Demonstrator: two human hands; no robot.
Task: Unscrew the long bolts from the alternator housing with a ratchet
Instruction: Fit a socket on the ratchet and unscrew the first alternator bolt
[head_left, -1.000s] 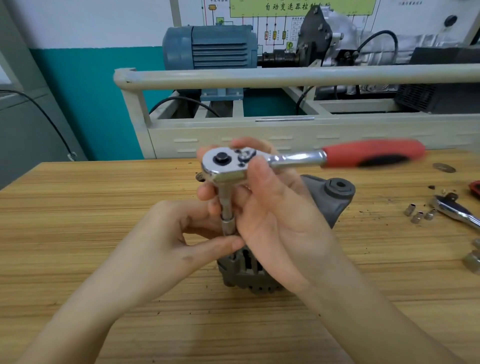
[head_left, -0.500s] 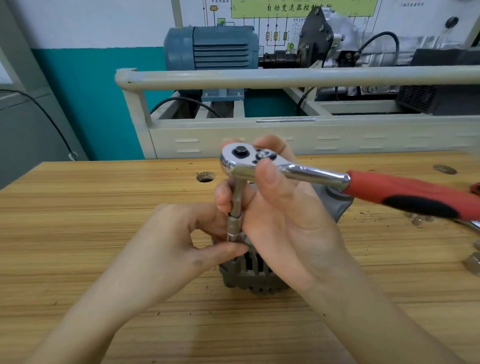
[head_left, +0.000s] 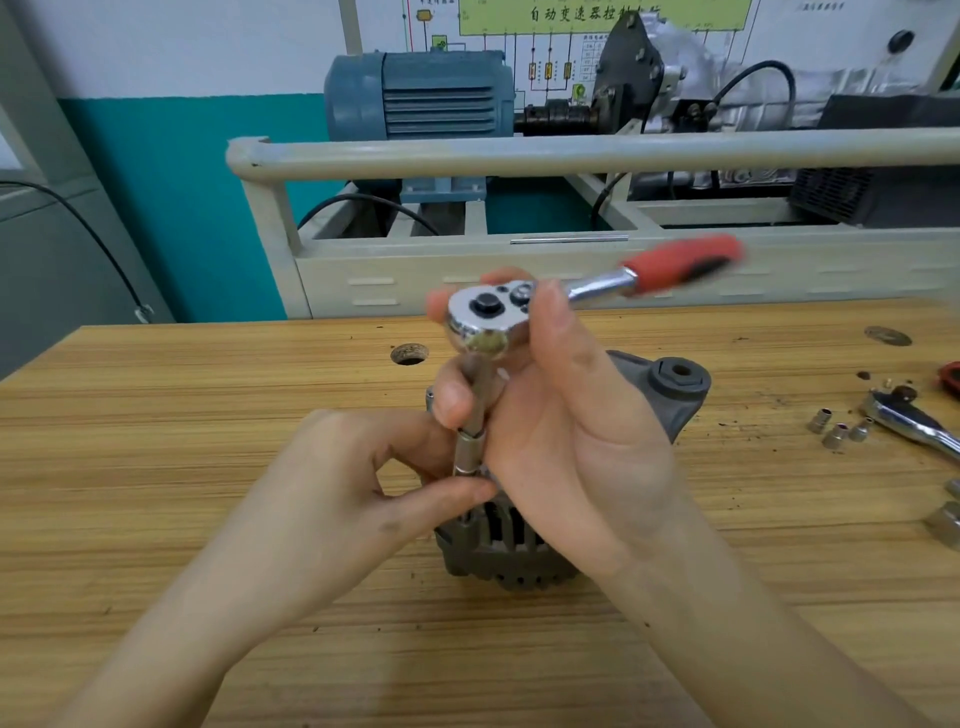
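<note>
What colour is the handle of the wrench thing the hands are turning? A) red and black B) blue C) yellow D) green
A: the ratchet held over the alternator housing has a red handle with a black strip, blurred as it swings toward the far right.

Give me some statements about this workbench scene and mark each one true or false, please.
1. The ratchet has a blue handle. False: the handle is red and black.
2. The right hand holds the ratchet by its head, not by the handle. True.
3. The left hand lies flat on the wooden table. False: its fingers pinch the socket extension just above the alternator housing.
4. Several loose sockets lie on the table to the right. True.
5. A second ratchet lies near those sockets. True.
</note>
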